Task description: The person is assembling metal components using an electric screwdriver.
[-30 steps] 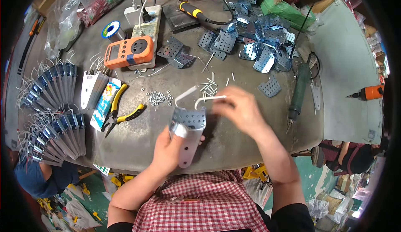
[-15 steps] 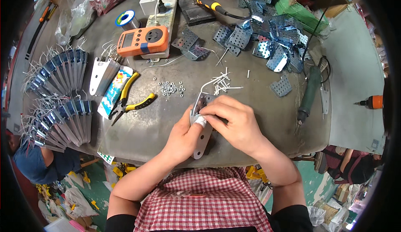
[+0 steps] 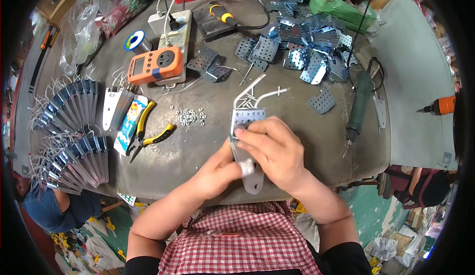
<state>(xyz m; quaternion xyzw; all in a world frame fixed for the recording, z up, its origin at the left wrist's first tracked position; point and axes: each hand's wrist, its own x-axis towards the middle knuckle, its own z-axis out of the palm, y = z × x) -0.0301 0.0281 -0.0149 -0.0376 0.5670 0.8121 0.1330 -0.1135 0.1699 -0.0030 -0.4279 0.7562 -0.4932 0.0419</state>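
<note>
Over the near middle of the bench I hold a long pale strip with a rounded, holed near end. A bent perforated metal plate sits at its far end, where two white wires stick out. My left hand is closed round the strip's left side, its thumb wrapped in white. With thumb and forefinger pressed on the plate, my right hand hides part of it. Whether a small part is pinched there I cannot make out. Loose screws lie just beyond, and small nuts to the left.
Left are yellow-handled pliers, a tube and rows of finished-looking strips. Behind stand an orange meter and a solder spool. Bent plates pile up at back right, with a green-handled electric screwdriver nearer.
The strip has swung more upright and moved slightly right, showing more of the plate. My right fingers now press on the plate's middle. The view has shifted a little.
</note>
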